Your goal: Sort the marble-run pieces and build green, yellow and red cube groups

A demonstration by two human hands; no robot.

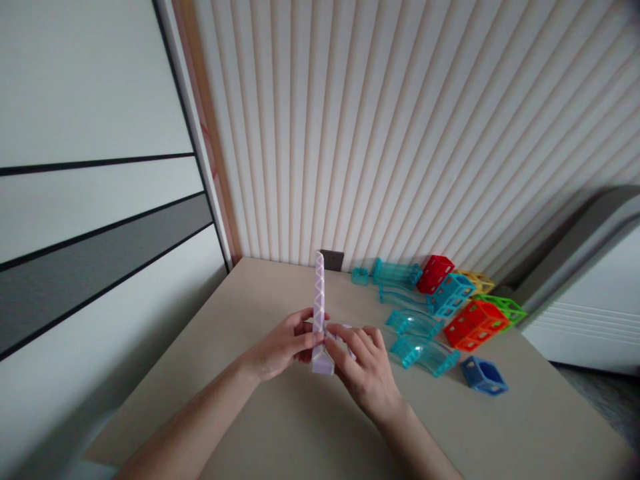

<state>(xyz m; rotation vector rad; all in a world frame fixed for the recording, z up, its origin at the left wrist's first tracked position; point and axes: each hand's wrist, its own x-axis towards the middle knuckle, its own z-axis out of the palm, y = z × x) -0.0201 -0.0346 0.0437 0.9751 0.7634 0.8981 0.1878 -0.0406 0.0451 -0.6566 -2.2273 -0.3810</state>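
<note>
Pale table (pixel 265 293) by a ribbed wall (pixel 295 133), a lilac toy (pixel 319 293) held over the tabletop.
The toy is a slim zigzag-patterned stick, straight but for its bent lower end. The left hand (pixel 280 345) pinches it between thumb and fingers; the right hand (pixel 369 373) closes its fingers on the lower part (contact partly hidden). Both forearms (pixel 200 408) slant inward from below. To the right lie teal pieces (pixel 414 324) and, beyond, coloured blocks (pixel 475 325).

Pale ribbed wall (pixel 350 120), softly lit.
Dark socket (pixel 333 260) set low; beige worktop (pixel 220 313) flanked at left by white panelling (pixel 90 80), banded in black and grey.
</note>
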